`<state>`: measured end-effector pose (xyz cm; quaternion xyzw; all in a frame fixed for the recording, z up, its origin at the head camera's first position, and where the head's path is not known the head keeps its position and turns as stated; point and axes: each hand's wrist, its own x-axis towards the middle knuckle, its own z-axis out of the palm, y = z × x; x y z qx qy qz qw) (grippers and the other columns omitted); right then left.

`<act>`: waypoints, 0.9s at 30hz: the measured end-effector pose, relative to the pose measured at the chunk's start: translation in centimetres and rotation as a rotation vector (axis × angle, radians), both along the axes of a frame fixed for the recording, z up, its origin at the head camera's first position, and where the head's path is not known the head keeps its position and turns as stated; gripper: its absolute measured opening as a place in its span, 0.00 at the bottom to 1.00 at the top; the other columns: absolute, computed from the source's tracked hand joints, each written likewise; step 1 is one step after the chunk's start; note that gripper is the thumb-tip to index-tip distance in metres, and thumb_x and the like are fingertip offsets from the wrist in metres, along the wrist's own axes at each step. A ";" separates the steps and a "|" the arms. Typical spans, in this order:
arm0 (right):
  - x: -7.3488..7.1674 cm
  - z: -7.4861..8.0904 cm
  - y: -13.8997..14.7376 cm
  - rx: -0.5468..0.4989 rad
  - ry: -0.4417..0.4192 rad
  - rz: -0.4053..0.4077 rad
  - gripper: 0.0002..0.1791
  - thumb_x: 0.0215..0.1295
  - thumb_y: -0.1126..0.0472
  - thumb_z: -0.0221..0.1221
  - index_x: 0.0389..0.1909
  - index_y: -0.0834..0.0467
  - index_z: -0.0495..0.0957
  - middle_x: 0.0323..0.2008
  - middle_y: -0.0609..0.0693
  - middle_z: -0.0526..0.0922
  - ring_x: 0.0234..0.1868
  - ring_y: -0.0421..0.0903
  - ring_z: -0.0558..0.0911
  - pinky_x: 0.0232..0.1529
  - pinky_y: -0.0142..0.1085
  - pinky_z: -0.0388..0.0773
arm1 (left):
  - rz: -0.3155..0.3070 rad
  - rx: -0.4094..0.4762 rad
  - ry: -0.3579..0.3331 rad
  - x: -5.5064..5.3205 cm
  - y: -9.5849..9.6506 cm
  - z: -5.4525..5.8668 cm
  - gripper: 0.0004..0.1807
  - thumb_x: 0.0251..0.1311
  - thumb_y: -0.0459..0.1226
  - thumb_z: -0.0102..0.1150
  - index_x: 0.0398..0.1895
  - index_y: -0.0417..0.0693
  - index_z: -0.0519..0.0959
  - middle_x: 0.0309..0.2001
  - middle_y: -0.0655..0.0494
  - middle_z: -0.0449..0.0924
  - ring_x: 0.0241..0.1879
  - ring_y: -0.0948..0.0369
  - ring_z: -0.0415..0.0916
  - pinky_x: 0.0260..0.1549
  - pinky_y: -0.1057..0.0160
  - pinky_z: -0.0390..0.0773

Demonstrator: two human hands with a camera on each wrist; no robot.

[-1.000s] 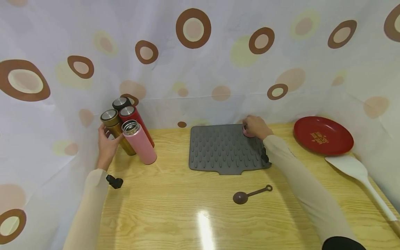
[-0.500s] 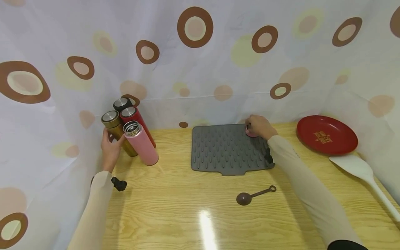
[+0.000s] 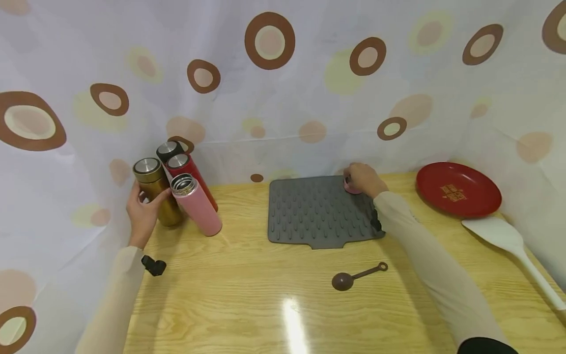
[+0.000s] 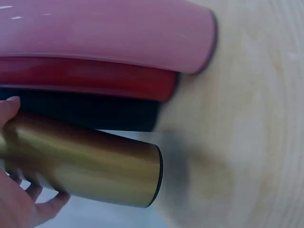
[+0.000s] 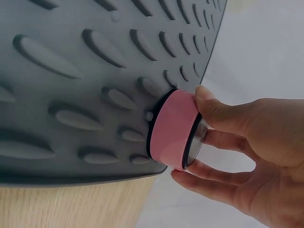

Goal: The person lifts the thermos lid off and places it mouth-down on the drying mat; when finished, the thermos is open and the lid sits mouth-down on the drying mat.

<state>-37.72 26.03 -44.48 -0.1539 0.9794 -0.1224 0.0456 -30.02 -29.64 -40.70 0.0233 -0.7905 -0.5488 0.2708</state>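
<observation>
Left sleeve (image 3: 103,300): we see long, beige
Right sleeve (image 3: 435,265): we see beige, 1 black band (image 3: 486,346)
Wrist pieces (image 3: 154,266): we count 2, black

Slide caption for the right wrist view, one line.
Right hand pinches a pink lid at the corner of a ridged gray mat, wooden tabletop alongside.

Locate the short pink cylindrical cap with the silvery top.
Right of centre in the head view, the pink cap is at the far right corner of the ridged grey rubbery-looking mat, pinched by the person's right hand.
</observation>
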 end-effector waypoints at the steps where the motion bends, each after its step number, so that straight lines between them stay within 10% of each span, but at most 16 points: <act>1: 0.0 0.0 -0.1 0.000 -0.003 0.002 0.11 0.68 0.69 0.65 0.49 0.70 0.85 0.49 0.67 0.84 0.52 0.65 0.82 0.57 0.59 0.78 | 0.014 0.003 0.011 0.1 -0.3 0.3 0.35 0.62 0.33 0.71 0.73 0.49 0.73 0.54 0.72 0.75 0.56 0.68 0.70 0.61 0.65 0.71; 9: 0.2 0.2 0.1 -0.017 0.006 -0.024 0.13 0.68 0.68 0.67 0.50 0.71 0.84 0.52 0.69 0.84 0.55 0.67 0.82 0.60 0.60 0.77 | 0.091 0.077 0.146 -0.5 -1.9 3.1 0.33 0.59 0.36 0.74 0.69 0.58 0.76 0.54 0.70 0.77 0.54 0.65 0.73 0.53 0.68 0.72; 16: 0.6 -0.2 0.4 -0.058 -0.006 -0.016 0.16 0.68 0.69 0.67 0.54 0.73 0.82 0.53 0.70 0.82 0.57 0.69 0.80 0.63 0.61 0.74 | 0.087 0.004 0.257 2.8 1.5 8.3 0.37 0.59 0.35 0.72 0.73 0.58 0.72 0.61 0.68 0.76 0.61 0.64 0.69 0.57 0.63 0.64; 27: 0.5 -0.4 0.5 -0.043 0.014 0.039 0.12 0.68 0.69 0.61 0.48 0.72 0.83 0.49 0.70 0.84 0.54 0.67 0.81 0.61 0.60 0.75 | 0.089 -0.120 0.621 5.7 7.0 15.0 0.37 0.46 0.35 0.79 0.63 0.35 0.79 0.60 0.62 0.81 0.62 0.59 0.69 0.63 0.62 0.61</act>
